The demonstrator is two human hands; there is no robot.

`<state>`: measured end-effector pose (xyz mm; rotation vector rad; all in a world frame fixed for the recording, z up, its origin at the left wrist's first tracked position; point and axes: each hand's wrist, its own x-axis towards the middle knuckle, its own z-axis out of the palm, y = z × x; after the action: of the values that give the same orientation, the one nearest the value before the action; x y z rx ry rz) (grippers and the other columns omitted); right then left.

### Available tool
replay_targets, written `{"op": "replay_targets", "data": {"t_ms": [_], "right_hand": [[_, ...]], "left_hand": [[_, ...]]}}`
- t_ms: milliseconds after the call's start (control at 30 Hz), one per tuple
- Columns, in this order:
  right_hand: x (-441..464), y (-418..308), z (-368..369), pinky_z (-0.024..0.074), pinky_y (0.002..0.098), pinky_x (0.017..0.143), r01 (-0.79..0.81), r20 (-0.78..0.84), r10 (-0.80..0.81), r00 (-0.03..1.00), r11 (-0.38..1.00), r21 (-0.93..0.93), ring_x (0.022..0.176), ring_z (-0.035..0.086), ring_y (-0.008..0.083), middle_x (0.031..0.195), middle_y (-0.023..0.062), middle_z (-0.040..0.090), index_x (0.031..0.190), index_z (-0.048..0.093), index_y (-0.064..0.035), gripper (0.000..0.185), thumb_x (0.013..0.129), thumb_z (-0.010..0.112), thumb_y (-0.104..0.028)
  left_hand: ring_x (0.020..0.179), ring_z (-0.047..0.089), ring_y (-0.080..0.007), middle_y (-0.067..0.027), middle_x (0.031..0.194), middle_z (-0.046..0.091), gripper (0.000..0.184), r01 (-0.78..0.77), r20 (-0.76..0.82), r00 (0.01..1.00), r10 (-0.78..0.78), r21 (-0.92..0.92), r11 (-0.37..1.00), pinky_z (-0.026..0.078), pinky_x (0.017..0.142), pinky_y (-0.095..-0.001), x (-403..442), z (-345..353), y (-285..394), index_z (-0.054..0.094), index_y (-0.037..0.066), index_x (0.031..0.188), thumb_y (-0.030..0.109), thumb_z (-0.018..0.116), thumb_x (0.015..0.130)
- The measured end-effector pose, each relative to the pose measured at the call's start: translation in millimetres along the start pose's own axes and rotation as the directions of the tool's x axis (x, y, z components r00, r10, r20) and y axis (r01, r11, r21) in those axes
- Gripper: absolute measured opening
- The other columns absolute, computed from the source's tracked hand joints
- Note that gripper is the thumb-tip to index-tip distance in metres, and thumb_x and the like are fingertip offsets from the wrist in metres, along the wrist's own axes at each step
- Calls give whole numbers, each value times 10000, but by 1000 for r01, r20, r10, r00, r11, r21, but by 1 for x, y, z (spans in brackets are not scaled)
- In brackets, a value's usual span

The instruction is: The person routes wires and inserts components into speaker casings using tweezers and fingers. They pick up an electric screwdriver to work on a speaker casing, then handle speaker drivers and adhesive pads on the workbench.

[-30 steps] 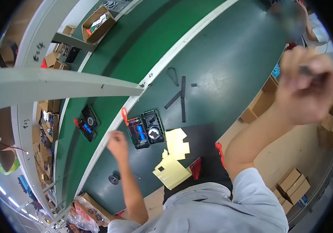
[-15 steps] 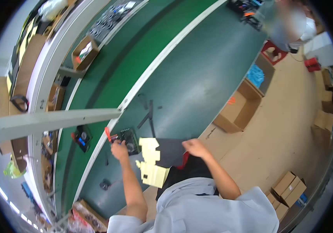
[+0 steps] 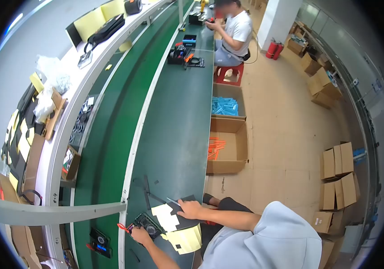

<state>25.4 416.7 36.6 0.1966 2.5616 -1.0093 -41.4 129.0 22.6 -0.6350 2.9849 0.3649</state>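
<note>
My left hand (image 3: 141, 236) is closed on the near left end of a black electronic device (image 3: 149, 223) with a round part inside. An orange strap-like piece (image 3: 122, 227) sticks out beyond my fingers. My right hand (image 3: 190, 210) grips a thin silver pointed tool (image 3: 172, 201), its tip toward the left; its exact kind is too small to tell. Under and beside that hand lie a black sheet (image 3: 186, 225) and pale yellow cut-out sheets (image 3: 185, 240). Black strips (image 3: 146, 184) rest on the bench just beyond.
A white rail (image 3: 139, 127) separates the bench from the green conveyor (image 3: 106, 148), where another device (image 3: 100, 241) lies. Cardboard boxes with orange pieces (image 3: 216, 148) and blue pieces (image 3: 224, 106) stand along the right edge. A co-worker (image 3: 234, 33) sits at the far end.
The view has swung up toward the far bench. My right hand has moved left over the black sheet, and the silver tool now shows in it. My left hand stays at the device.
</note>
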Motion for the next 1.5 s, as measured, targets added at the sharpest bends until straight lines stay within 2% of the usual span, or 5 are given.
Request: {"op": "replay_targets", "data": {"t_ms": [400,567,833,1133,1500], "right_hand": [[-56,54,-43,529,425,686,83,-212,40,976,836,543,762,681,311,808,180,684,952,651,-31,236,888,665,-259],[-71,97,-96,532,404,869,-233,211,-179,961,-115,965,1054,600,197,1136,77,601,1306,553,-118,531,1000,506,-550],[-179,230,-219,519,422,982,-289,-287,-436,853,-852,436,1103,645,243,1246,96,653,1292,600,-118,659,981,387,-659],[-239,352,-276,479,409,1042,256,-492,73,868,-913,317,1185,590,249,1296,119,615,1302,565,-96,416,1047,358,-351],[-224,361,-340,446,424,1081,385,-495,167,853,-841,380,1262,543,249,1402,102,541,1433,458,-117,508,1046,369,-435]], "left_hand": [[789,650,-430,-223,836,677,150,-457,-144,872,468,103,884,506,732,-524,-26,-130,95,675,-4,839,108,721,750],[825,688,-403,-208,871,713,221,-579,-7,811,586,140,803,547,769,-472,-150,-190,253,718,34,991,113,708,785],[802,684,-387,-184,877,704,165,-891,275,422,864,-52,452,543,725,-477,-399,-103,466,709,62,967,93,691,807],[769,685,-344,-147,877,676,154,-930,1,101,995,-354,94,545,654,-441,-505,-54,573,652,58,1045,72,642,892],[1474,60,-551,-274,1626,117,1241,-985,353,35,935,-147,92,79,1099,-748,-496,-23,615,232,123,1578,907,538,666]]}}
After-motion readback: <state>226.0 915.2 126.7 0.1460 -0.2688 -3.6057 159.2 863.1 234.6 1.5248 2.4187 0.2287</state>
